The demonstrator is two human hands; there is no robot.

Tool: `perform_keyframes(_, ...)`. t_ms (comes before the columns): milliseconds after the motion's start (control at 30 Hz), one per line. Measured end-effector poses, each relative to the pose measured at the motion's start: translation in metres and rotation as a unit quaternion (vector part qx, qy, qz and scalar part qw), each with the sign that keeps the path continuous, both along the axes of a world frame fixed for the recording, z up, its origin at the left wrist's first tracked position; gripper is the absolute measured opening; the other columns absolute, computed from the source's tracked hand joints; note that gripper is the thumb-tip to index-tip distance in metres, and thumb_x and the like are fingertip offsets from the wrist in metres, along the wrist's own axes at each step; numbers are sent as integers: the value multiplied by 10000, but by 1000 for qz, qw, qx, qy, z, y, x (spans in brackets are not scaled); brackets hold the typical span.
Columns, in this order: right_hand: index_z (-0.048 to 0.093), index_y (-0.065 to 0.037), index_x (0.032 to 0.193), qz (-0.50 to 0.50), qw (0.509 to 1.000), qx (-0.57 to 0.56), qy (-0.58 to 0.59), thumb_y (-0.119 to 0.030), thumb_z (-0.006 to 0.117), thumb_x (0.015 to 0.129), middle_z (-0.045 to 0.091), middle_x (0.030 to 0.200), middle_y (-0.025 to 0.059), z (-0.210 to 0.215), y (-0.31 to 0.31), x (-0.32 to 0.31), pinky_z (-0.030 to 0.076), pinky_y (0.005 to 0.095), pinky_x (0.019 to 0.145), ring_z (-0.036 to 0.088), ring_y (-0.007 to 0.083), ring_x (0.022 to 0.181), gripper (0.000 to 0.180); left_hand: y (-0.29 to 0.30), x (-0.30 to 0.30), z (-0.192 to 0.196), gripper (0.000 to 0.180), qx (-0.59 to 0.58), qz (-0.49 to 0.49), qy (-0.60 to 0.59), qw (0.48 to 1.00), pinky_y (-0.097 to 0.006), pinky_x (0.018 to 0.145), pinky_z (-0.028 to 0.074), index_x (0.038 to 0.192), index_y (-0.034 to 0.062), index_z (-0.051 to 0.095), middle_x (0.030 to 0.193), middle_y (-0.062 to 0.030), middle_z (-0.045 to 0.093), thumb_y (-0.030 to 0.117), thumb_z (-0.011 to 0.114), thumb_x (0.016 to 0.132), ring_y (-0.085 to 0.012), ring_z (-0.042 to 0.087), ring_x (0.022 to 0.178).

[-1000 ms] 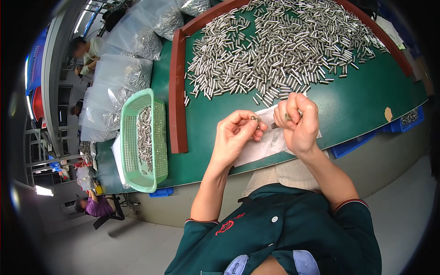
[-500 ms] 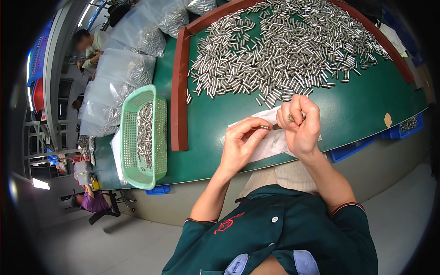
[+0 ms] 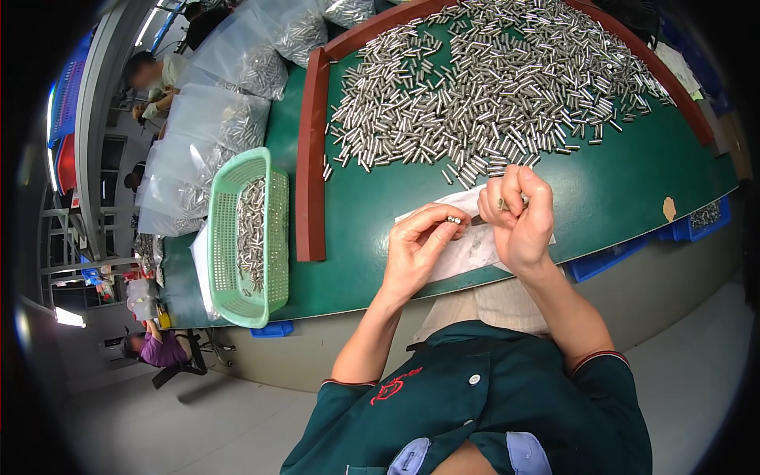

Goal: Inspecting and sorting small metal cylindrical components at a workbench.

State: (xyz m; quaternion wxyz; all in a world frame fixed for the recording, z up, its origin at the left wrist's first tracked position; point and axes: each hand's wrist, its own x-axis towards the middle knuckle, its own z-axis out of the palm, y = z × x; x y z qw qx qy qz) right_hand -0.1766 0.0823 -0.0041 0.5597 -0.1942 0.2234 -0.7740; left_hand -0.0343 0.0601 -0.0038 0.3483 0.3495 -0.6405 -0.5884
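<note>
Smooth green tabletop (image 3: 617, 178); left hand (image 3: 413, 247) pinching shiny, rounded metal pieces (image 3: 454, 220).

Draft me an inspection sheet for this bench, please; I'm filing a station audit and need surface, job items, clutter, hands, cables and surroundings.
Surface: green table, bordered by red-brown rails; tan mark near the front edge.
Job items: heap of metal pins; more pins inside a green basket.
Clutter: white sheet beneath the hands; bagged pins along the left.
Hands: left hand pinches small pins; right hand is curled around a slim object, kind unclear.
Cables: nothing seen.
Surroundings: blue bins below the table's right front edge; person in purple seated at left.
</note>
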Motion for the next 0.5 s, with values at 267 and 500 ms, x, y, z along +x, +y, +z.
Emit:
perform_keyframes(267,259,-99,527,3,1000,0,10,-185,319,852,235,479,-20,0,0,-1,161,221,397,185,60,434,342,0,0,1,116,6,-4,0,1000,-230,689,453,879,-45,582,836,-74,574,13,499,824,-115,543,735)
perform_keyframes(500,261,-100,529,5,1000,-1,7,-200,326,856,242,473,-19,1,0,0,158,223,397,187,61,429,348,1,4,5,182,161,9,87,983,-245,694,475,962,-54,547,857,-120,594,79,458,874,-131,565,743)
